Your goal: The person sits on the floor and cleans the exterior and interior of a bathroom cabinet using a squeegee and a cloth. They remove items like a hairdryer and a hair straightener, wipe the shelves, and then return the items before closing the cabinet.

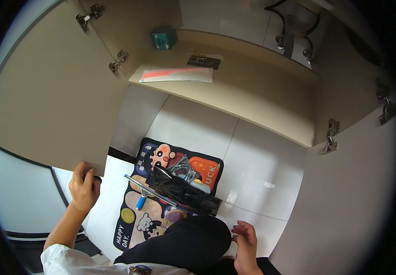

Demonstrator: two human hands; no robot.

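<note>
My left hand (85, 185) is at the lower edge of the left cabinet door (57, 92), fingers bent over that edge, with a small dark thing partly hidden beside the fingers. My right hand (245, 245) is beside my knee, fingers slightly curled, with nothing seen in it. On the cartoon floor mat (127, 237) lie a squeegee with a blue handle (141, 202) and a black plastic bag (184, 192) with a clear bag of grey tubing or cable (186, 169) on top. A packaged pink comb-like item (177, 74), a dark flat item (204, 62) and a teal box (164, 38) rest on the cabinet's bottom panel.
The cabinet's bottom panel (260, 99) spans above the tiled floor (253, 172). Its right door (342, 202) stands open on metal hinges. Pipes and hoses (289, 37) are at the back. A pale curved surface with black trim (19, 192) is at the left.
</note>
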